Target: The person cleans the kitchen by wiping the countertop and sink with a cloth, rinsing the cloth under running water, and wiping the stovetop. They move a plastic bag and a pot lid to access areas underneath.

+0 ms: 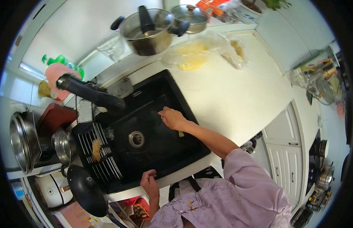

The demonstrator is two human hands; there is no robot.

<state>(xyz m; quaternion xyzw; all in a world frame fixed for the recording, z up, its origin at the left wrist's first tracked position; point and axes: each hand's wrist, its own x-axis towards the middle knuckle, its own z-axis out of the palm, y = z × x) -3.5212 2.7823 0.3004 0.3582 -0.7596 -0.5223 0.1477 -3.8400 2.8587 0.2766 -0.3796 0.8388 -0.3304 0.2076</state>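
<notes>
My right hand (173, 119) reaches over the black sink (162, 154), its fingers curled and pointing left. Whether something small is pinched in it cannot be made out. Close to that wrist, a small yellowish-green scrap (181, 133) lies on the sink's inner right side. My left hand (149, 180) hovers by the sink's front rim, fingers loosely bent, with nothing seen in it. A round metal drain (136, 139) sits in the basin floor. The black faucet (93, 95) juts over the back left corner. Across the sink's left side rests a slatted rack (108, 168) with a tan scrubber (96, 150) on it.
A black frying pan (86, 191) overhangs the front left. Metal basins (21, 142) and a dark red board (57, 118) stand left. Behind are a steel pot (150, 44) and a lidded pot (190, 21). Plastic bags (193, 54) with yellow contents lie on the white counter (239, 97).
</notes>
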